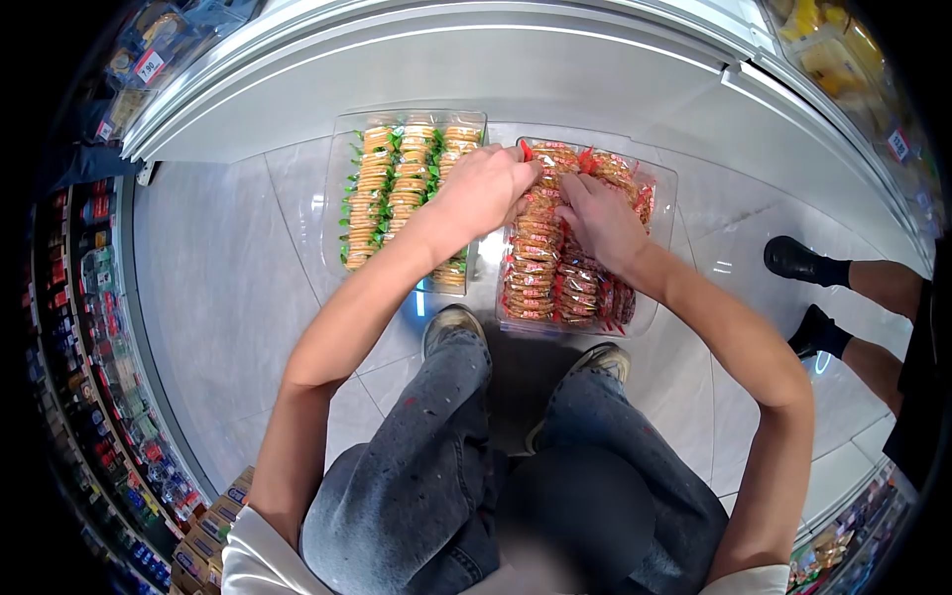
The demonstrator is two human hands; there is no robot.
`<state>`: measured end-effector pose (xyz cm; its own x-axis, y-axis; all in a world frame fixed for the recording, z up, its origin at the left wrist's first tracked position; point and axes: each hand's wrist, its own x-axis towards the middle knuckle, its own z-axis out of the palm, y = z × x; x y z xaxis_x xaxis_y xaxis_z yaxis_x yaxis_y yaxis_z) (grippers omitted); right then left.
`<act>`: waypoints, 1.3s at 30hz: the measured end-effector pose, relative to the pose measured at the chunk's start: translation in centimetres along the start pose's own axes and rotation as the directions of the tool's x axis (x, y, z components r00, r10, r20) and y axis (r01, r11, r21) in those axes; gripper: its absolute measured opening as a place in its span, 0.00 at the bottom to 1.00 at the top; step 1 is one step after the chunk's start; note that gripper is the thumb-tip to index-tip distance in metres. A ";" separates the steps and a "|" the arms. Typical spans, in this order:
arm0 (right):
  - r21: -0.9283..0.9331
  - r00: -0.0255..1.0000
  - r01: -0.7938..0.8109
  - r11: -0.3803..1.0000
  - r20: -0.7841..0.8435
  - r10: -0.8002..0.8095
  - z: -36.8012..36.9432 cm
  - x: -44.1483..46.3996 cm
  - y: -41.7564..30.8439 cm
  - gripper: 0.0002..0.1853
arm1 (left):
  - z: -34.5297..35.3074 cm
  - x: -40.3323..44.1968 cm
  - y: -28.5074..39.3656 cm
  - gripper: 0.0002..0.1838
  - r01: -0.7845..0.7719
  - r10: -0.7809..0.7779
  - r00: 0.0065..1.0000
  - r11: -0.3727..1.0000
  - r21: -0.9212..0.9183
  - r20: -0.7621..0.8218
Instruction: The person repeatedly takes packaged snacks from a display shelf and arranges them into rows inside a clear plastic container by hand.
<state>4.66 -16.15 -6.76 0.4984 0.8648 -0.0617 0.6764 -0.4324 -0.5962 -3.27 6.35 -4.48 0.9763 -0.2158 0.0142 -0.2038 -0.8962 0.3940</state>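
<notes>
- Head view: left hand (493,186) bent over the upper left of the red-trimmed, clear-wrapped round brown snack packs (531,268). Tips partly hidden; can't tell if it's pinching one.
- Right hand (601,220) curled onto the upper middle of the same rows, fingers pointing down. Grasp or just contact: can't tell.
- Those packs stand on edge in rows inside a clear rectangular plastic tray (666,223) on the grey tile floor (223,228), between and ahead of the feet.
- Just beside it, left: second clear plastic tray (332,203), pale round packs with green trim (371,203), also in rows.
- My take on handling: light fingertip pressure, brace neighbours with one hand, square with the other. Squeezing could crack contents; snagged wrapper ends could topple a row.
- Text: price tag (150,66), upper left, looks like 7.90. Red pack print unreadable, carton (203,542) lettering too.
</notes>
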 end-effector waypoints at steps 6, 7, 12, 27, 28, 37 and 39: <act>-0.081 0.995 0.042 0.996 -0.083 -0.049 0.6 -0.3 0.3 0.22 | -0.2 0.5 0.6 0.18 0.038 -0.041 0.999 0.996 0.082 0.028; -0.090 0.997 -0.001 0.996 -0.080 -0.006 0.2 -0.3 -0.1 0.22 | 0.0 0.5 0.6 0.18 0.031 -0.031 1.000 0.995 0.091 0.002; -0.149 0.992 -0.036 0.988 -0.124 0.017 -1.8 -0.9 -1.0 0.25 | -2.5 0.9 1.0 0.17 0.022 -0.020 0.999 0.998 0.052 -0.039; -0.390 0.540 -0.168 0.905 -0.805 -0.246 -24.8 13.2 -4.1 0.21 | -17.6 8.9 4.0 0.12 -0.229 -0.051 0.714 0.926 -0.301 -0.698; -0.376 0.543 -0.371 0.849 -0.829 -0.130 -25.8 14.6 -3.8 0.26 | -17.5 8.9 4.0 0.13 -0.225 -0.055 0.733 0.921 -0.318 -0.678; -0.147 0.670 -0.410 0.900 -0.719 0.187 -27.2 18.6 1.4 0.35 | -15.2 7.6 4.0 0.15 -0.206 -0.174 0.869 0.724 -0.658 -0.464; -0.267 0.676 -0.330 0.906 -0.736 0.029 -26.6 17.1 -0.7 0.32 | -14.9 7.6 4.4 0.15 -0.216 -0.252 0.874 0.565 -0.797 -0.415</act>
<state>27.11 -7.84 13.92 0.7559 0.3838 0.5303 0.5929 -0.7449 -0.3060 4.30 6.51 11.09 0.9347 0.1988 0.2948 -0.2680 -0.1510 0.9515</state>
